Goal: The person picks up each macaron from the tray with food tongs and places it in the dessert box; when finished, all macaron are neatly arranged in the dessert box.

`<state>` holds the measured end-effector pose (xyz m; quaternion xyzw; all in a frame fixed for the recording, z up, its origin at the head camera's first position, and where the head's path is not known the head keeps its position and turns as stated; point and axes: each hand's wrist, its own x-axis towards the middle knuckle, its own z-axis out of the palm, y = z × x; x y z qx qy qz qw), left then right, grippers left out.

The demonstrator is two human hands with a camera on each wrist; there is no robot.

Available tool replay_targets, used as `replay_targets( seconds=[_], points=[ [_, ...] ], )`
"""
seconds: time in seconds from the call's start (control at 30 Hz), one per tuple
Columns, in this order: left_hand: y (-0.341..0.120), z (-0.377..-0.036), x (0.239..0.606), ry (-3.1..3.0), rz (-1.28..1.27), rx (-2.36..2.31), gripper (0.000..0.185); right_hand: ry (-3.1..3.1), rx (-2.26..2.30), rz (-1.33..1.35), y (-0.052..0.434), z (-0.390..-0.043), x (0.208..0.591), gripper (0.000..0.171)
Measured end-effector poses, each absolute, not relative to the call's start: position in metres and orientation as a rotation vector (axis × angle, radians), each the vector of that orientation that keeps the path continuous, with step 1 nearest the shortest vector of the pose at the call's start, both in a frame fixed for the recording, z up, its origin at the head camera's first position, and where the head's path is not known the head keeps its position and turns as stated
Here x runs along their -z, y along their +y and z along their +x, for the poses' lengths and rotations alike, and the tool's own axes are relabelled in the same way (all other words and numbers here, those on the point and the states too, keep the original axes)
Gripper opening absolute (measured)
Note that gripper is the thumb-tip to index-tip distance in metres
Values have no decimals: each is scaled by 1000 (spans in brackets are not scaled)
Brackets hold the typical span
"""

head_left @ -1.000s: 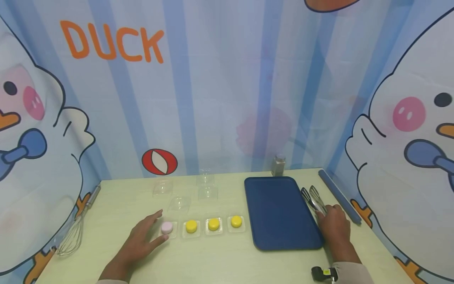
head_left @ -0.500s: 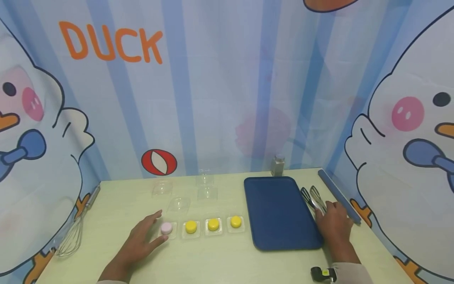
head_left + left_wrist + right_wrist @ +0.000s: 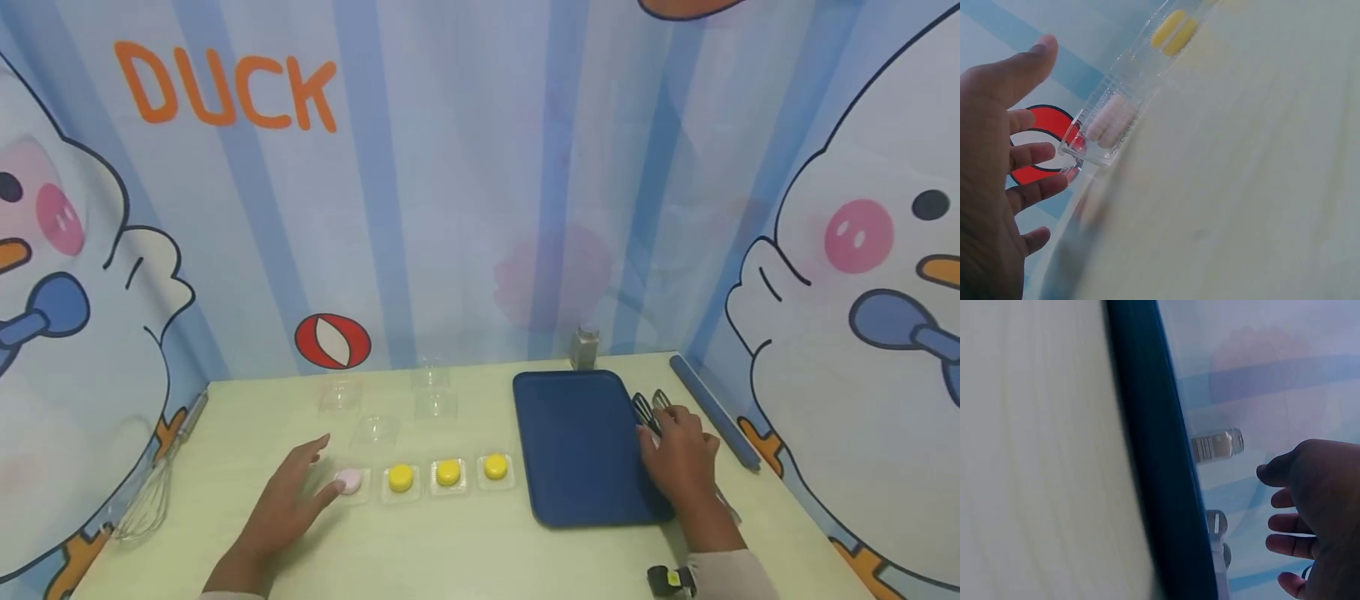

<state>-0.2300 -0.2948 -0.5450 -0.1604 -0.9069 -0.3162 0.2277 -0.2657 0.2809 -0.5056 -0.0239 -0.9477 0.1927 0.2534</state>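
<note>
In the head view, a pink macaron (image 3: 348,481) sits in a clear plastic box base at the left end of a row. Yellow macarons (image 3: 401,477) in like bases continue it to the right. My left hand (image 3: 281,498) is just left of the pink macaron, thumb and fingers spread; the left wrist view shows nothing held. Over the right edge of the blue tray (image 3: 585,450) hovers my right hand (image 3: 681,457), fingers loosely bent. It partly hides metal tongs (image 3: 643,408) with slotted heads. In the right wrist view, that hand (image 3: 1329,512) holds nothing.
Several clear plastic lids (image 3: 375,430) lie behind the macarons. A small jar (image 3: 585,347) stands behind the tray. A whisk (image 3: 153,492) lies at the left edge, and a blue bar (image 3: 715,412) runs along the right edge.
My right hand has moved left off the tongs to above the tray's right edge, exposing their handle end. My left hand has shifted slightly, its thumb now overlapping the pink macaron's edge in view.
</note>
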Motion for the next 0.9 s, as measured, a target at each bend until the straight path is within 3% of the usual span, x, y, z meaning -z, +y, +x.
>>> replay_targets(
  seconds=[0.43, 0.9],
  points=[
    [-270, -234, 505, -2482, -452, 892, 75, -2556, -583, 444, 226, -276, 482, 38],
    [-218, -289, 472, -2812, -328, 1109, 78, -2773, -1106, 821, 166, -317, 442, 36]
  ],
)
